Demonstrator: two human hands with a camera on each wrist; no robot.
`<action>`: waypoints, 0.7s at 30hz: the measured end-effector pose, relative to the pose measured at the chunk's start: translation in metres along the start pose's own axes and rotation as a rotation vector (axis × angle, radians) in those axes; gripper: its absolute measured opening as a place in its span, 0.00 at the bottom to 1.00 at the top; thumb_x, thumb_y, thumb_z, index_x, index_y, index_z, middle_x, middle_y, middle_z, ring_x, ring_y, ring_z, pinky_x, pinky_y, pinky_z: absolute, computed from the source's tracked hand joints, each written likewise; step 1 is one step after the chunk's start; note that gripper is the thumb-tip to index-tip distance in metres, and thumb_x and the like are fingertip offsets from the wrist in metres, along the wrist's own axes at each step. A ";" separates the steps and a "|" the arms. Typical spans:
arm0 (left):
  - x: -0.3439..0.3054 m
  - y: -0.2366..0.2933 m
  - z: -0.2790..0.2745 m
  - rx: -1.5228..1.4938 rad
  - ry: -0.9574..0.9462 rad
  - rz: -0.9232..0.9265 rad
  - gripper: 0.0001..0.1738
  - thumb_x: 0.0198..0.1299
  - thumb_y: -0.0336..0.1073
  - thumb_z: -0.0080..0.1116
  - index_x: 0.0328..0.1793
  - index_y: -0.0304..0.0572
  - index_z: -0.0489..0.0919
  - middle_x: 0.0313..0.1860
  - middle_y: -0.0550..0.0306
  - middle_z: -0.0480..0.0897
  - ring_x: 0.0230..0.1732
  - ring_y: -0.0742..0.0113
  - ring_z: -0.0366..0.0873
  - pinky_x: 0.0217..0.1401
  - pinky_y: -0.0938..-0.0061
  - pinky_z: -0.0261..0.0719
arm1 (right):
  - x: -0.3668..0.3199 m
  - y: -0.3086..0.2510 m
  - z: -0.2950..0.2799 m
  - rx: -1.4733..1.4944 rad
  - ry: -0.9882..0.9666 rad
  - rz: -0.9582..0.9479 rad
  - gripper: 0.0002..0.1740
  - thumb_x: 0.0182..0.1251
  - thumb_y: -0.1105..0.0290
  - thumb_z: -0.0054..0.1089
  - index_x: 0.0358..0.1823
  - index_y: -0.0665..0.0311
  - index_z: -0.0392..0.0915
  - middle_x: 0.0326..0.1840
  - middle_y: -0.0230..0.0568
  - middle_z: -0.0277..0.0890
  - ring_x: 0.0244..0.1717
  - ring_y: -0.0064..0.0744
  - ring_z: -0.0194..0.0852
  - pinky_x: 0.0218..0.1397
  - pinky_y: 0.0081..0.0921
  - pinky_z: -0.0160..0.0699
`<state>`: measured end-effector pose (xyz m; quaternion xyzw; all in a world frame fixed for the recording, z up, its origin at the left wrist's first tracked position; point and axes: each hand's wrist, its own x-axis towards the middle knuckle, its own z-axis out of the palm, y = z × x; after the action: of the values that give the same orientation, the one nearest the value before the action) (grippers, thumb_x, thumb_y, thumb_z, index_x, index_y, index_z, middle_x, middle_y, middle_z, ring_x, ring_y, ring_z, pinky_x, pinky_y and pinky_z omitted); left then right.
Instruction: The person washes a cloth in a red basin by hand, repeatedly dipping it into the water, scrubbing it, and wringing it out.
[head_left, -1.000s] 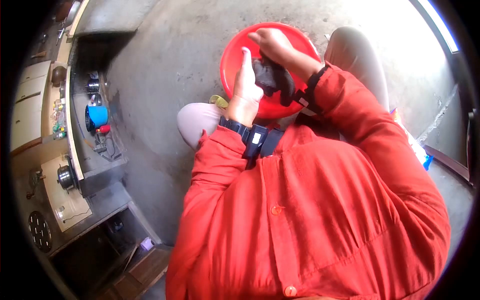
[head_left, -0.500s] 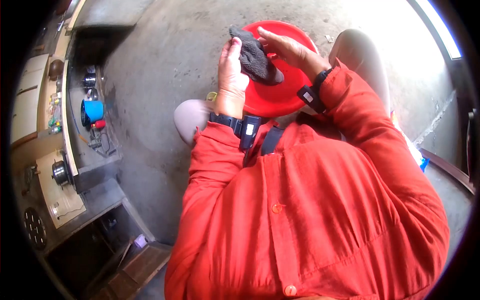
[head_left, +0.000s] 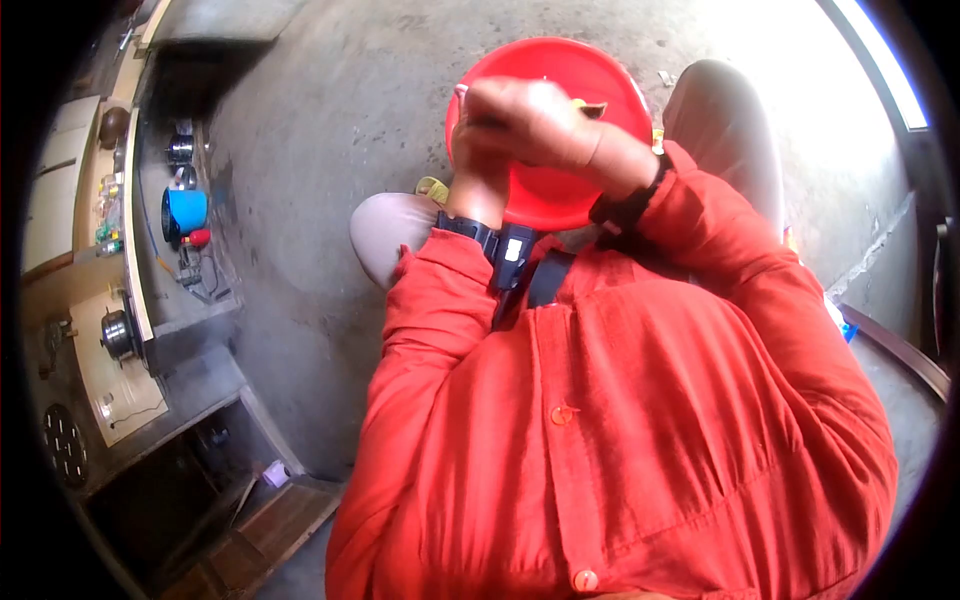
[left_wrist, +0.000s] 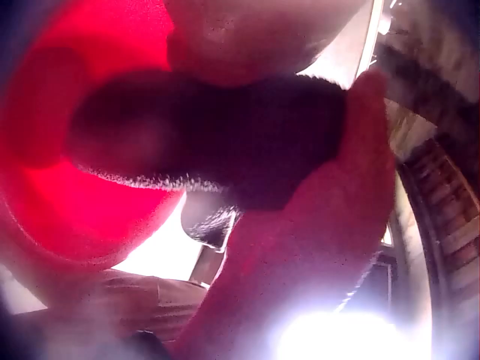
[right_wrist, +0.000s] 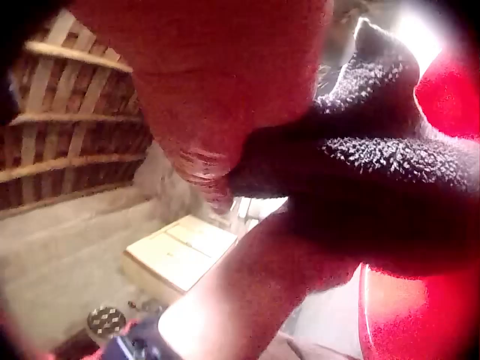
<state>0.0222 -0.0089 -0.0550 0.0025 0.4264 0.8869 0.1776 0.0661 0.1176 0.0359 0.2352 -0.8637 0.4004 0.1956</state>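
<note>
In the head view my right hand [head_left: 538, 122] lies over my left hand [head_left: 482, 172], both above the left side of a red plastic basin [head_left: 555, 200]. The left wrist view shows a dark grey fuzzy cloth [left_wrist: 217, 142] between the hands, gripped by the left hand [left_wrist: 315, 202] from below. Curled over the same cloth [right_wrist: 390, 161] from the other side is the right hand [right_wrist: 232, 82], in the right wrist view. One end of the cloth juts out over the basin. From the head camera, the hands hide the cloth.
A small yellow and brown thing [head_left: 592, 108] shows at the basin's upper right. The basin stands on the concrete floor [head_left: 300, 220] between the person's knees. To the left are a blue bucket [head_left: 187, 212], a metal pot [head_left: 118, 335] and a counter.
The right hand was apart from the cloth half a second ago and has closed over it and the left hand. The cloth, visible earlier, is now covered in the head view.
</note>
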 end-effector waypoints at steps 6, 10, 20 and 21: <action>0.001 -0.013 0.020 -0.117 0.211 -0.234 0.25 0.72 0.52 0.35 0.56 0.42 0.74 0.53 0.53 0.78 0.56 0.59 0.75 0.62 0.63 0.70 | 0.011 0.047 0.018 -0.323 -0.215 0.367 0.14 0.61 0.60 0.51 0.28 0.58 0.82 0.28 0.47 0.81 0.31 0.49 0.82 0.30 0.44 0.79; -0.035 0.025 0.062 -0.131 0.173 -0.320 0.24 0.72 0.53 0.38 0.57 0.43 0.73 0.53 0.52 0.77 0.55 0.60 0.75 0.56 0.63 0.75 | -0.005 0.040 0.020 -0.284 -0.078 0.148 0.14 0.60 0.60 0.53 0.24 0.60 0.81 0.21 0.47 0.78 0.22 0.47 0.80 0.23 0.43 0.77; -0.014 0.007 0.056 -0.071 0.133 -0.435 0.33 0.65 0.61 0.47 0.63 0.41 0.70 0.58 0.52 0.77 0.56 0.55 0.76 0.60 0.58 0.73 | 0.008 0.084 0.010 0.031 0.008 0.632 0.23 0.65 0.51 0.55 0.32 0.67 0.80 0.28 0.50 0.79 0.33 0.43 0.79 0.39 0.39 0.76; -0.018 0.009 0.056 -0.082 0.083 -0.429 0.31 0.64 0.58 0.52 0.62 0.40 0.72 0.56 0.52 0.78 0.55 0.56 0.77 0.59 0.59 0.74 | 0.010 0.084 0.008 0.177 0.036 0.656 0.23 0.65 0.52 0.56 0.33 0.68 0.80 0.27 0.48 0.79 0.31 0.36 0.78 0.37 0.36 0.75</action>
<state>0.0451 0.0224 -0.0105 -0.1321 0.3878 0.8448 0.3442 0.0099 0.1567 -0.0139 -0.0461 -0.8516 0.5197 0.0507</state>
